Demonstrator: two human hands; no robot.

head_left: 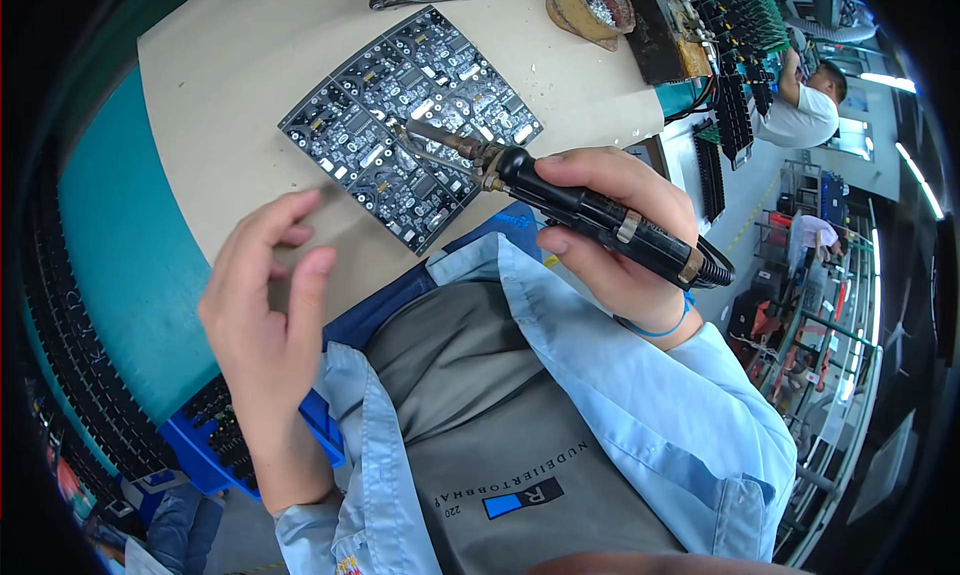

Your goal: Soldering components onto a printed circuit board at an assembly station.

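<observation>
My right hand [625,230] is wrapped round a black soldering iron [575,203] with a metal feed tube along its tip. Its tip points left and reaches over a dark circuit board panel [430,200], by the middle of the panel; whether it touches cannot be told. The panel lies turned at an angle on the beige work surface and is full of small parts. Off the panel's lower left edge, my left hand [265,275] hovers with fingers curved and thumb apart, holding nothing.
A brown pot with silvery bits [592,13] stands at the back right beside a dark metal stand [660,30]. Black racks hold green boards [735,25] further right. A blue bin [215,435] sits below my left arm. Another person [805,105] works at the far right.
</observation>
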